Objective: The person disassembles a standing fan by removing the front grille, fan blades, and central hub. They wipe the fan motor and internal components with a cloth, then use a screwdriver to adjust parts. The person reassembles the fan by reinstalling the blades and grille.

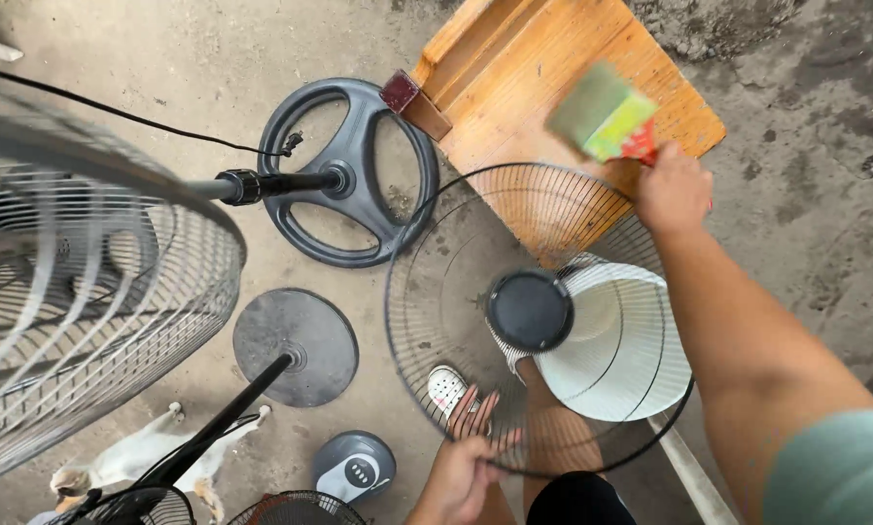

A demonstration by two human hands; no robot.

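My left hand grips the near rim of a round black wire fan guard, held flat above the ground with its dark centre cap in the middle. Over the guard's far edge, my right hand holds a wide paintbrush with green bristles and a red handle, blurred by motion. Through the wires I see my knee, a white sandal and a white plastic bucket.
A wooden stool stands beyond the guard. A pedestal fan with a grey spoked base and large cage fills the left. A round black base, a small grey fan base and a dog lie nearer.
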